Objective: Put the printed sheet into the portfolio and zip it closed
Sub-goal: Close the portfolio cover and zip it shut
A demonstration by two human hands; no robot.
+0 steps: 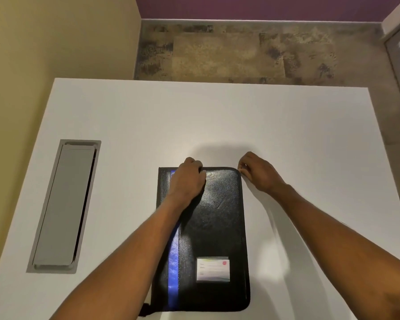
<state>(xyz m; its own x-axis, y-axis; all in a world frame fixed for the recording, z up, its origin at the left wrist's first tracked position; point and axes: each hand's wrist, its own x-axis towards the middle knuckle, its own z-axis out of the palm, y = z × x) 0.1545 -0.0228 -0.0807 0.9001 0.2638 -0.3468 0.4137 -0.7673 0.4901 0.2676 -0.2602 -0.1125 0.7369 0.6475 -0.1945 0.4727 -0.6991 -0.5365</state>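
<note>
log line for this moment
portfolio closed on table | left hand holds far edge | right hand pinches zipper pull at corner

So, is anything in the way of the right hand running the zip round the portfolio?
Only the left hand, gripping the far edge of the portfolio beside the corner where the right hand pinches the zip pull. Along the right edge nothing visible blocks it.
</note>
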